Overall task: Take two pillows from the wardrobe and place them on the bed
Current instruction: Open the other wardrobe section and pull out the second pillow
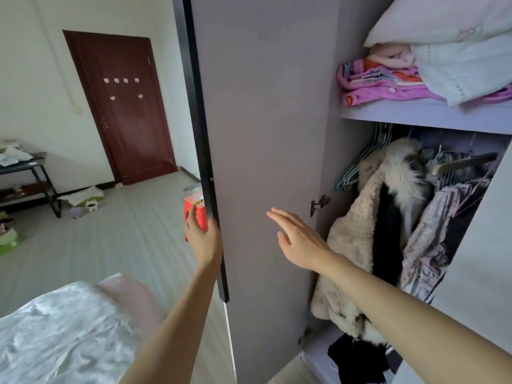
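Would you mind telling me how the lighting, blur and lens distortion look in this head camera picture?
Head view: soft daylight, glare washing out the bed cover; wide-angle bending tilts the brown door and the wardrobe door edge; the bed's near corner looks smeared, while both hands, left hand and right hand, stay fairly sharp.

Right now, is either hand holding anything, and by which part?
The left hand grips the wardrobe door by its dark outer edge. The right hand is open, holding nothing.

shelf (415, 113), pillows (443, 20), folded clothes (379, 81)
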